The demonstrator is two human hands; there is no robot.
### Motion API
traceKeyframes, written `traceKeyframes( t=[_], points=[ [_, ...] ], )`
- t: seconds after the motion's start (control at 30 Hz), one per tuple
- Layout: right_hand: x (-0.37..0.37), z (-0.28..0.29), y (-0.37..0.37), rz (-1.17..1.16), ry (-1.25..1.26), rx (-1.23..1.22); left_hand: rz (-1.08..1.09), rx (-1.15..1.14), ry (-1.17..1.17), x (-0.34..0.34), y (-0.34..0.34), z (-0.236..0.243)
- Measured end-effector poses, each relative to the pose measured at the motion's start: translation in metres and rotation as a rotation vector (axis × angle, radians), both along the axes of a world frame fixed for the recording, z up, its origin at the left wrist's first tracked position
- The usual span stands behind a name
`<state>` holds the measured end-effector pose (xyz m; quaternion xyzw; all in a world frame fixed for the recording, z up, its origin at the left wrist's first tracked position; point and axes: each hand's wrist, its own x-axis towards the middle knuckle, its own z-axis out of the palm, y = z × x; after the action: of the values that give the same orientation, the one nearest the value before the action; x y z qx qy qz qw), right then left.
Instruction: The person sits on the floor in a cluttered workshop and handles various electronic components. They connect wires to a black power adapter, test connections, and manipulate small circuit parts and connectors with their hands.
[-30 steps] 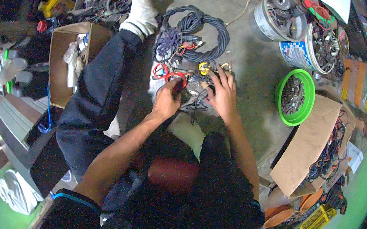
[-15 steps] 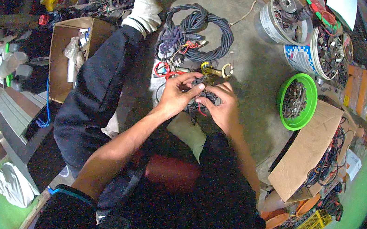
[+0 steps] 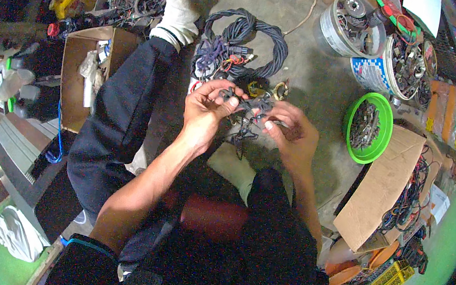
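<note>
My left hand and my right hand are raised above my lap, and both grip a small tangle of black wires with connectors stretched between them. Loose ends of it dangle below my fingers. Just beyond the hands, on the concrete floor, lies a coil of dark cables with red and purple plugs, and small yellow ring parts sit beside it. My legs in dark trousers stretch out, the left foot in a white sock.
An open cardboard box with bits stands at left. At right are a green bowl of metal parts, a blue-and-white bucket, a grey tub and a cardboard box of wiring. Clutter crowds the far left.
Both hands have lifted off the floor pile with the black wire tangle and drawn it closer to me, now holding it up between them.
</note>
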<state>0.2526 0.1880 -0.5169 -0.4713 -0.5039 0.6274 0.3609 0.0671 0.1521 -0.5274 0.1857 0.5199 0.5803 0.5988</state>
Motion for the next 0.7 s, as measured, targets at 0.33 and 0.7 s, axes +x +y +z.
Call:
traceKeyframes(
  t=[0.33, 0.7],
  points=[
    [-0.004, 0.054, 0.007, 0.055, -0.081, 0.025, -0.187, 0.191, 0.052, 0.004, -0.003, 0.061],
    [-0.032, 0.311, -0.044, 0.446, 0.049, 0.192, -0.139, 0.601, 0.269, -0.017, -0.089, 0.282]
  ],
)
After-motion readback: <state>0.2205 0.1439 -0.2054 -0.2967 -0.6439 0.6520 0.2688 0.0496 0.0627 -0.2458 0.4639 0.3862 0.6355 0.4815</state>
